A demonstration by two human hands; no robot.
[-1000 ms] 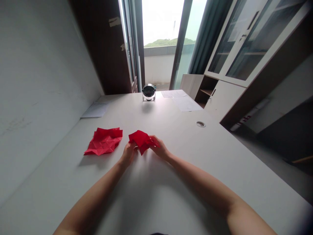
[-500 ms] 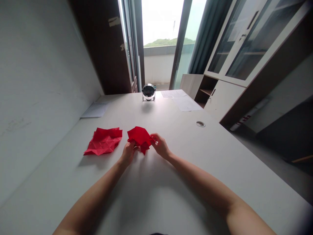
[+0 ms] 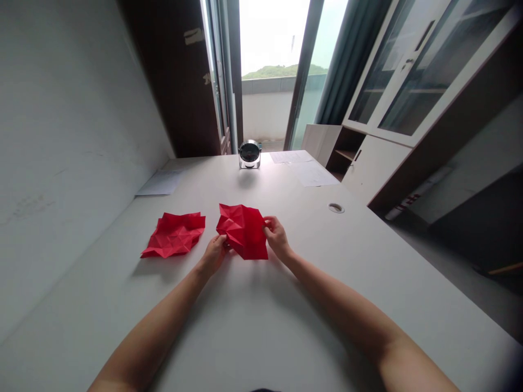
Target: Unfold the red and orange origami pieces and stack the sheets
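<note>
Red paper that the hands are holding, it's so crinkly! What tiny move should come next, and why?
I'd try a gentle outward pull with the right hand while the left hand grips its side. The creased red paper looks bumpy on the left but flatter on the right.

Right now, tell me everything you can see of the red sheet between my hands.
The red sheet looks like thin paper, creased into small facets on its left part and smoother on its right, with an uneven outline. It is partly opened out, in front of you over the white table. Your left hand grips its lower left edge, your right hand its right edge. Its underside is hidden.
</note>
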